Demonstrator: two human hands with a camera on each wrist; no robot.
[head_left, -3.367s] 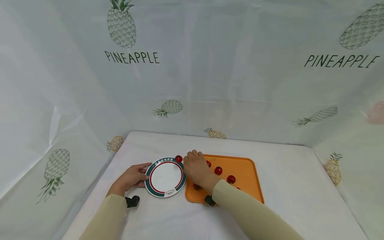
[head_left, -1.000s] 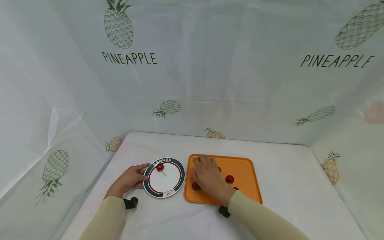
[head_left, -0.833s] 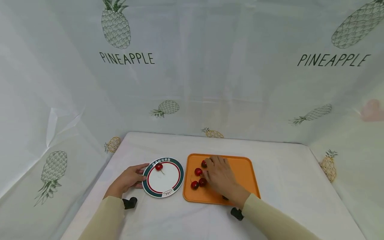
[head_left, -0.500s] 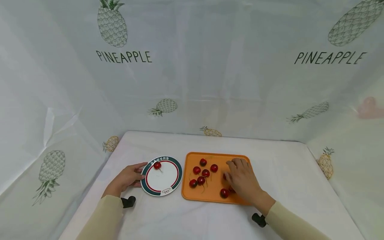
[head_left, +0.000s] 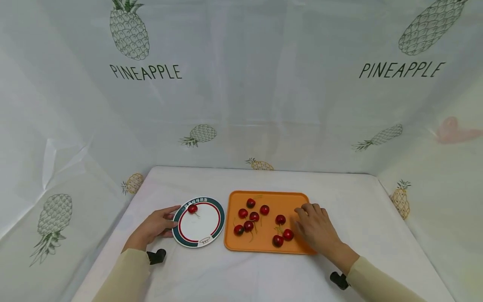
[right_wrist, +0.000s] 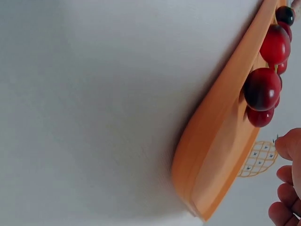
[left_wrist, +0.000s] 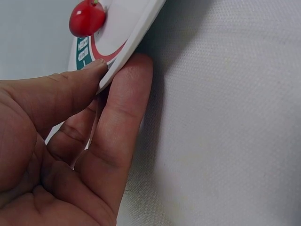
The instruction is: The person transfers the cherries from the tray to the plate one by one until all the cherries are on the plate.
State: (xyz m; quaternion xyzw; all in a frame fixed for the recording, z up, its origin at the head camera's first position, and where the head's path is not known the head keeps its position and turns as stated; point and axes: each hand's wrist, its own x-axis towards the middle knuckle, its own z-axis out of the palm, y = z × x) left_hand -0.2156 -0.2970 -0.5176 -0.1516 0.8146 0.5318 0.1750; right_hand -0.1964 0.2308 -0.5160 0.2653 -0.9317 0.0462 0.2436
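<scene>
- Left hand (head_left: pixel 154 226): thumb and fingers pinch the plate (head_left: pixel 201 228).
- Plate: one cherry (head_left: pixel 192 209).
- Right hand (head_left: pixel 318 230): fingers loosely bent, at tray's (head_left: pixel 260 244) right edge.
- Tray: nine cherries (head_left: pixel 254 216).

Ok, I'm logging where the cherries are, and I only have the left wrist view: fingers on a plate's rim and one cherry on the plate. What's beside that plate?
Observer: On its right is an orange tray, lying flat on the table.
Operator: Anything in it?
Observer: Yes, nine cherries that I can count in the head view.
Operator: And where's the right hand?
Observer: The right hand is at the tray's right end, and I see no cherry in its fingers in the head or right wrist view.
</scene>
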